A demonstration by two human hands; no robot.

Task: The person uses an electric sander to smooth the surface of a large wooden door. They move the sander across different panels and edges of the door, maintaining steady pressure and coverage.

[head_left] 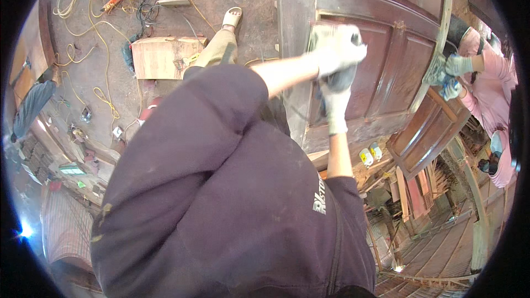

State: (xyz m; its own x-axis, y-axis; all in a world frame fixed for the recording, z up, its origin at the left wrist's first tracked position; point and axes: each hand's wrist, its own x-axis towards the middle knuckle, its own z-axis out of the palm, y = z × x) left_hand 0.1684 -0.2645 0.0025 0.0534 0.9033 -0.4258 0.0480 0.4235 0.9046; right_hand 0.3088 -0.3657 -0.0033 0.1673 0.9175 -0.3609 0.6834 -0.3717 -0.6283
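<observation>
Head view: blurred grey tool, mostly hidden between gloved hands.

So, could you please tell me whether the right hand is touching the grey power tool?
Touching: the head view shows the gloved right hand against the power tool, without a gap.

The brown floor carries yellow cords in loose loops, a tangle of black cable and an orange tool among the cords. Near the tangle is a wood slab. A sandal stands on the floor too. What supports the door is hidden.
</observation>
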